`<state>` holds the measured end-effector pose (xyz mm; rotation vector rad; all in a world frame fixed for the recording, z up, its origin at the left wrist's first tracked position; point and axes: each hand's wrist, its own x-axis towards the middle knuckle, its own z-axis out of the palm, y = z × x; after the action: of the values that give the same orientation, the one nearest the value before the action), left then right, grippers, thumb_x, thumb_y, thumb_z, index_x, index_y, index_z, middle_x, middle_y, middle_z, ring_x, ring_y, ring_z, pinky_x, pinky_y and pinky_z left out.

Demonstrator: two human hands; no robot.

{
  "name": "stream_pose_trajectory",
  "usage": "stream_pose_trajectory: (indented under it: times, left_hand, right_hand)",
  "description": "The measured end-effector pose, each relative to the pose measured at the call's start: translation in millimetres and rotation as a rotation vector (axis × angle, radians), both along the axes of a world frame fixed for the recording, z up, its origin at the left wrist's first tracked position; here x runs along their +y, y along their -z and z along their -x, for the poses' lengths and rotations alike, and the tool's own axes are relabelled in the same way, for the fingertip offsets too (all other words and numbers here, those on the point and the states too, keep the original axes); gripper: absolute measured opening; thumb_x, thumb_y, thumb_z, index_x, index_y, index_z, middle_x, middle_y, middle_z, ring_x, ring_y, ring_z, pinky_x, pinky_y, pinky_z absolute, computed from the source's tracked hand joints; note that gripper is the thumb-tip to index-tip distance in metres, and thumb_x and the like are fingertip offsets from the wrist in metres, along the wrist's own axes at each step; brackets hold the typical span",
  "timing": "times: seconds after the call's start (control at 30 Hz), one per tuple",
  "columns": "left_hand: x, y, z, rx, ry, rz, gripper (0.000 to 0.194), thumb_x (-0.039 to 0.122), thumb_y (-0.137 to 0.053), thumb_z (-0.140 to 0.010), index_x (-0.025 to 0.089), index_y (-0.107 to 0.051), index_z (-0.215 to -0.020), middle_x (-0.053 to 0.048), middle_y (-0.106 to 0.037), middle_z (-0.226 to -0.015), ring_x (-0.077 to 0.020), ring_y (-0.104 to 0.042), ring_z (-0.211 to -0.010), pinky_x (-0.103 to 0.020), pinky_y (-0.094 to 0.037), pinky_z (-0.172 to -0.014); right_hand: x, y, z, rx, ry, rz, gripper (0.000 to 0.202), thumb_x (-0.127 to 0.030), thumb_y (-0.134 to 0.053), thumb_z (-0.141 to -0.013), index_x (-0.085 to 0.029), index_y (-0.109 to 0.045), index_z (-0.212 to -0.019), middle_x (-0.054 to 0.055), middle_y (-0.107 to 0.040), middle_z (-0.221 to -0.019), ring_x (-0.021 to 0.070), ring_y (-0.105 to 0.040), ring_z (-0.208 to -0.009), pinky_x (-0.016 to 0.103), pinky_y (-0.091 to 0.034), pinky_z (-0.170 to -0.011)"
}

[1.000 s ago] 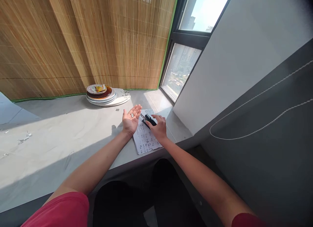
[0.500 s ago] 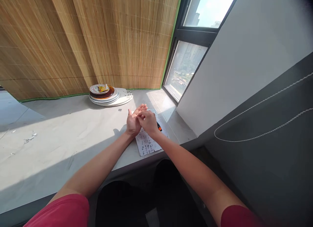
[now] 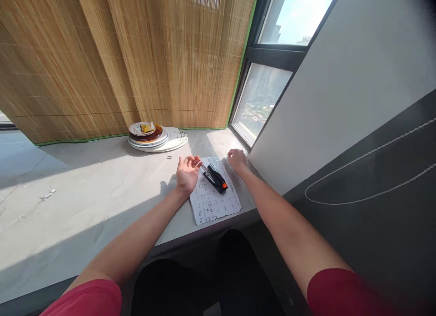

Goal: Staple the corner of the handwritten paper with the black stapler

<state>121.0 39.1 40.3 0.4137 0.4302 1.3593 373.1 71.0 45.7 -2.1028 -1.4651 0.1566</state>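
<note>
My left hand (image 3: 187, 174) is palm up over the ledge, its fingers loosely curled and apart. Nothing can be made out on the palm. Just right of its fingertips a black stapler with an orange patch (image 3: 215, 178) lies opened up on a sheet of handwritten paper (image 3: 223, 208). My right hand (image 3: 237, 160) is beyond the stapler, near the window corner, thumb and fingers pressed together; whatever may be between them is too small to name. Two short dark strips (image 3: 169, 157) lie left of my left hand.
A stack of plates (image 3: 153, 143) with a small yellow packet (image 3: 147, 128) on top stands against the bamboo blind (image 3: 136, 57). White scraps (image 3: 47, 196) lie at the left of the ledge (image 3: 112, 180). A wall and a beaded cord (image 3: 327, 202) are at the right.
My right hand has left my left palm and moved right, past the paper. The stapler, mostly covered before, now shows. My left hand stays palm up, its fingers more curled.
</note>
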Motion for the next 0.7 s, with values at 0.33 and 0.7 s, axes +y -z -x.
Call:
stream_pose_trajectory:
  times: [0.33, 0.7]
  left_hand:
    - [1, -1.1, 2, 0.03, -0.023, -0.007, 0.053, 0.046, -0.038, -0.117, 0.022, -0.066, -0.08, -0.01, -0.068, -0.093, -0.0196, -0.068, -0.082, -0.039, -0.062, -0.101]
    - [21, 12.9, 13, 0.508, -0.215, -0.237, 0.042, 0.04, -0.039, -0.112, 0.026, -0.061, -0.079, -0.007, -0.066, -0.089, -0.021, -0.068, -0.081, -0.04, -0.062, -0.095]
  right_hand:
    - [7, 19.6, -8, -0.014, -0.056, 0.013, 0.014, -0.022, -0.071, -0.093, -0.021, -0.075, -0.106, 0.006, -0.078, -0.1, 0.0208, -0.07, -0.086, 0.033, -0.054, -0.082]
    - [-44, 42.2, 10, -0.189, -0.062, 0.081, 0.028, -0.019, -0.046, -0.107, -0.016, -0.072, -0.099, 0.019, -0.068, -0.115, 0.0322, -0.06, -0.115, 0.043, -0.044, -0.1]
